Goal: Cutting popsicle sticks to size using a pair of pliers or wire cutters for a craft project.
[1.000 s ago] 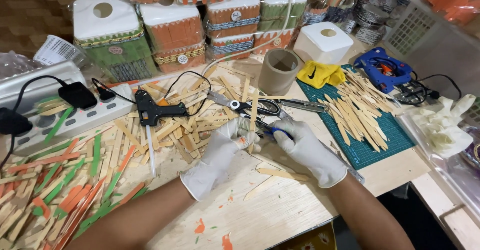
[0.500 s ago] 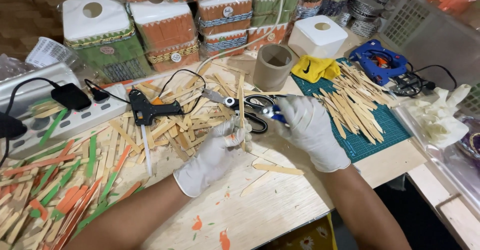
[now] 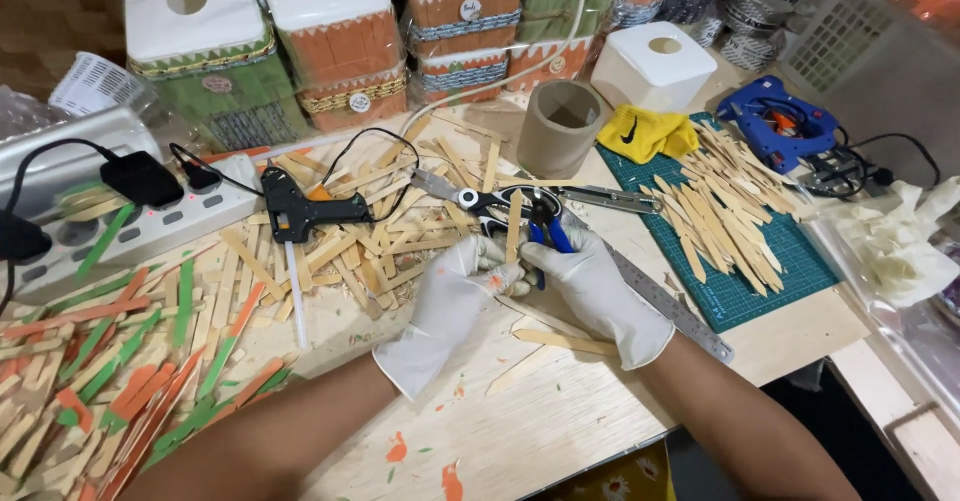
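Head view: the table (image 3: 560, 431) is crowded. Loose wooden sticks and a black glue gun (image 3: 295, 211) lie left of the hands, a green cutting mat (image 3: 770, 271) lies right, and wrapped boxes line the far edge. Bare wood remains only along the near edge, in front of the wrists. The left hand (image 3: 450, 306), gloved, pinches the lower end of a wooden stick (image 3: 514, 226). The right hand (image 3: 600, 296), gloved, is closed around the blue-handled scissors (image 3: 495, 201), touching the stick. The stick stands nearly upright between both hands, long axis pointing away from the person. A steel ruler (image 3: 670, 306) lies just right of the right hand.
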